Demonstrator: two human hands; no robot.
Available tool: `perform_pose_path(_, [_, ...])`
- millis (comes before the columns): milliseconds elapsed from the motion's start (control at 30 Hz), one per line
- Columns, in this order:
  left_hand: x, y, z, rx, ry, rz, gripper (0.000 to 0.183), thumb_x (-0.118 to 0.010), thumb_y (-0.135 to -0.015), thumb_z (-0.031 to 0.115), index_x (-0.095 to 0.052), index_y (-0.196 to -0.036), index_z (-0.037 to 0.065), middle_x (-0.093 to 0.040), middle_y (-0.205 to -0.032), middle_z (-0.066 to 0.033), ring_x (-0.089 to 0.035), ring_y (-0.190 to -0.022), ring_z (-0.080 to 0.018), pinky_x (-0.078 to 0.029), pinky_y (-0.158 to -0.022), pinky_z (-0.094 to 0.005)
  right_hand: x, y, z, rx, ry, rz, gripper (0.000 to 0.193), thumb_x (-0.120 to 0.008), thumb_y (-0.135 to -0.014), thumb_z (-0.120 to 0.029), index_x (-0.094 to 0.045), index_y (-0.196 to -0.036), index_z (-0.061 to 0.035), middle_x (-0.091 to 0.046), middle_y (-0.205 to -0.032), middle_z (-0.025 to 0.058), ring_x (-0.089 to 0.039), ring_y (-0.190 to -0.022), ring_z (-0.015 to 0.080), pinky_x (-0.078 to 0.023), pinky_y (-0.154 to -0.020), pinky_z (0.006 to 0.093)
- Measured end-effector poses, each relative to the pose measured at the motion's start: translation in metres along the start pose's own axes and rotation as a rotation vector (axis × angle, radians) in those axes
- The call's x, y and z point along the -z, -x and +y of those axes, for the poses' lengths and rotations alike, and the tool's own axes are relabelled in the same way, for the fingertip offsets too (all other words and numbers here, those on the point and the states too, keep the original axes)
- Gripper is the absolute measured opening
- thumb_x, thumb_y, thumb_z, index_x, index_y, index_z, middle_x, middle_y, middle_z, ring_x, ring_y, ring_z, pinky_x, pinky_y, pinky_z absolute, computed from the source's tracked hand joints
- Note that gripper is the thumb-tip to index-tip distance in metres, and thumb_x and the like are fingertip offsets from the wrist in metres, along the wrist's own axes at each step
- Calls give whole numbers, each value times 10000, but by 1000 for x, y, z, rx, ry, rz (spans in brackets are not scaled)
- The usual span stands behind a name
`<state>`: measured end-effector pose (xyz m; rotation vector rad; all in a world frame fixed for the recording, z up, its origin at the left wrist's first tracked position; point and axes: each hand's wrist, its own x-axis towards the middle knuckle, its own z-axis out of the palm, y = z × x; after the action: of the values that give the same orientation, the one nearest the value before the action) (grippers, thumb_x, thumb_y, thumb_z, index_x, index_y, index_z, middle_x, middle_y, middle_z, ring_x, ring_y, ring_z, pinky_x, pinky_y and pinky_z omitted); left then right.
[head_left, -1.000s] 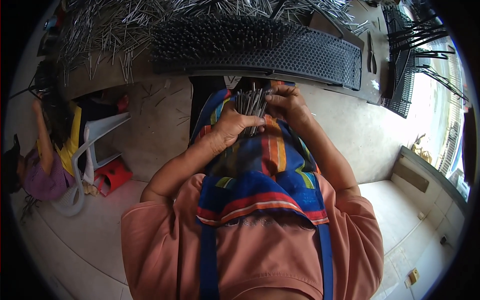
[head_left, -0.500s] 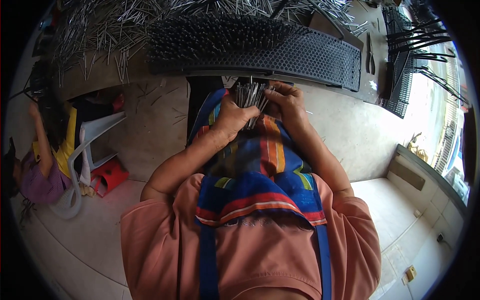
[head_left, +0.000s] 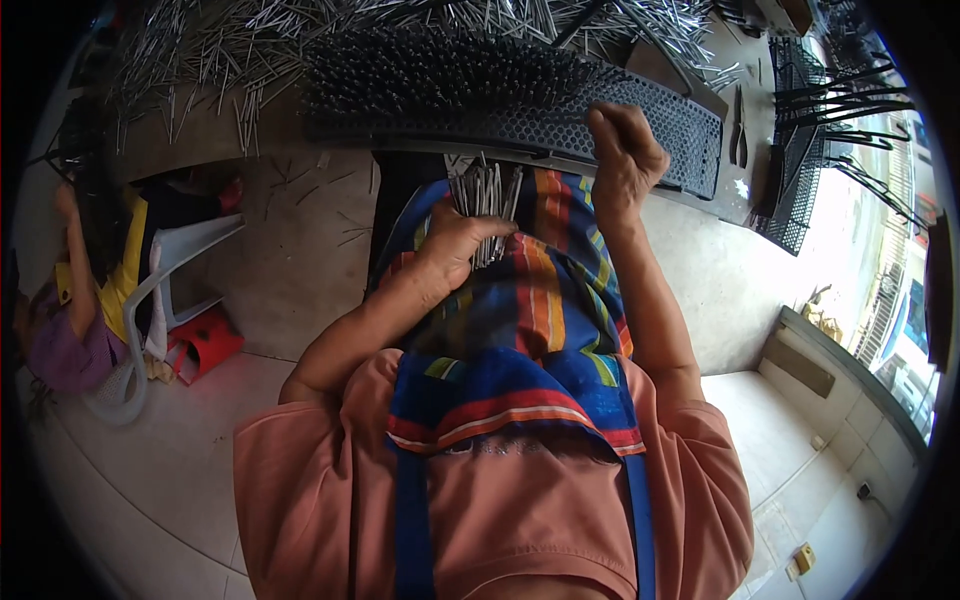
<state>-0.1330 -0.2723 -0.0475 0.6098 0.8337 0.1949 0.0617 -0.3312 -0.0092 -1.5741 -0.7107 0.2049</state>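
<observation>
My left hand (head_left: 455,246) is closed around a bundle of thin metal rods (head_left: 487,192), held upright over my striped apron, its thumb lying across them. My right hand (head_left: 628,160) is raised over the front of a long black perforated tray (head_left: 668,118), fingers bent and pinched together. Whatever sits between those fingertips is too small to make out. Dark thin rods (head_left: 430,78) stand densely in the left and middle holes of the tray, while bare holes show at its right.
Loose metal rods (head_left: 225,60) lie heaped behind and left of the tray. Pliers (head_left: 739,125) rest at its right, near another perforated tray (head_left: 795,150). At left another person sits by a grey plastic chair (head_left: 150,330) and a red container (head_left: 207,343).
My right hand has left the bundle and moved up and right to the tray. My left hand still grips the rods, slightly lower and further left.
</observation>
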Motion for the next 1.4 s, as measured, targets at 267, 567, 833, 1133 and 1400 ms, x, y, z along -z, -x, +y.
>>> perform_pose_path(267, [0, -7, 11, 44, 32, -2, 203, -679, -728, -73, -671, -931, -65, -704, -838, -151, -691, -690, -230, -574, -632, -325, -13, -6, 20, 74, 87, -45, 78, -687, -794, 65, -696, -855, 17, -624, -802, 9, -556, -742, 53, -443, -658, 197])
perform_pose_path(567, [-10, -10, 6, -26, 34, 12, 181, -695, -716, -86, -673, -895, -92, -706, -839, -165, -696, -721, -243, -573, -670, -329, -23, -14, 6, 109, 271, -107, 96, -718, -768, 34, -709, -858, 1, -622, -734, 27, -560, -662, 65, -439, -613, 202])
perform_pose_path(833, [-11, -9, 10, -13, 71, 21, 194, -718, -704, -78, -677, -893, -89, -707, -846, -162, -701, -738, -245, -575, -690, -328, -32, -13, 9, 123, 426, -145, 123, -742, -749, -17, -721, -870, -11, -624, -707, 75, -589, -596, 122, -441, -557, 250])
perform_pose_path(1133, [-8, -12, 9, 69, 153, 32, 188, -696, -731, -77, -686, -919, -67, -709, -863, -152, -702, -747, -246, -585, -676, -338, -20, -8, 4, 244, 641, -219, 84, -730, -771, -102, -723, -826, -39, -609, -650, 80, -582, -552, 153, -441, -533, 284])
perform_pose_path(1400, [-8, -16, -1, -23, 133, -10, 242, -659, -774, -69, -656, -1014, -36, -699, -886, -139, -702, -771, -252, -594, -675, -358, 0, 30, 8, -818, -76, -450, 117, -694, -822, -81, -661, -764, 14, -564, -621, -17, -478, -540, 53, -400, -498, 256])
